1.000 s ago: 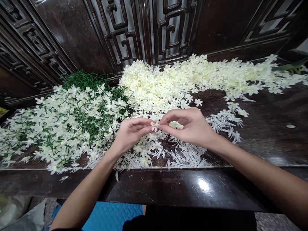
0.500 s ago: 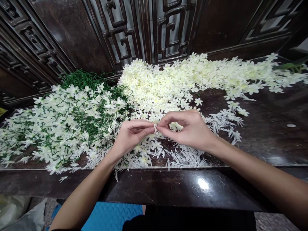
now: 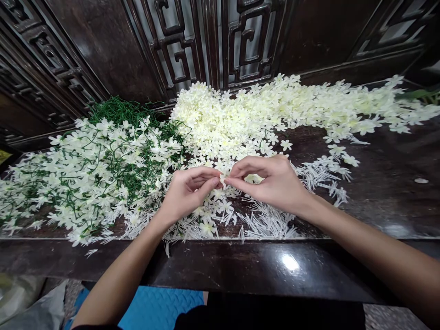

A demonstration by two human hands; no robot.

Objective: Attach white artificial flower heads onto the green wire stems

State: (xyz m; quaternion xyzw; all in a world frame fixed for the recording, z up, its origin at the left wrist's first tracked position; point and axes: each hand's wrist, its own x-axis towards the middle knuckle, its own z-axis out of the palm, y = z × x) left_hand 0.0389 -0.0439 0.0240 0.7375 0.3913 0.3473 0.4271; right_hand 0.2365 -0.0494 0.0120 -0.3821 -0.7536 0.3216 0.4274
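Note:
My left hand (image 3: 187,190) and my right hand (image 3: 264,181) meet fingertip to fingertip above the dark wooden bench. Between them is a small white artificial flower (image 3: 223,179), pinched by the thumb and forefinger of each hand; its details are too small to make out. Under and behind my hands spreads a heap of loose cream-white flower heads (image 3: 233,119). To the left of my left hand lies a pile of white flowers on green stems (image 3: 103,169). Thin white stick-like pieces (image 3: 264,222) are scattered below my right hand.
A carved dark wooden backrest (image 3: 213,46) rises behind the flowers. More white sticks (image 3: 314,174) lie right of my right hand. A small white disc (image 3: 421,180) sits on the bench (image 3: 385,192) at right. Below the front edge is a blue mat (image 3: 161,307).
The fingers of both hands have shifted slightly around the small flower, which now shows a little more between the fingertips. The view has moved a touch.

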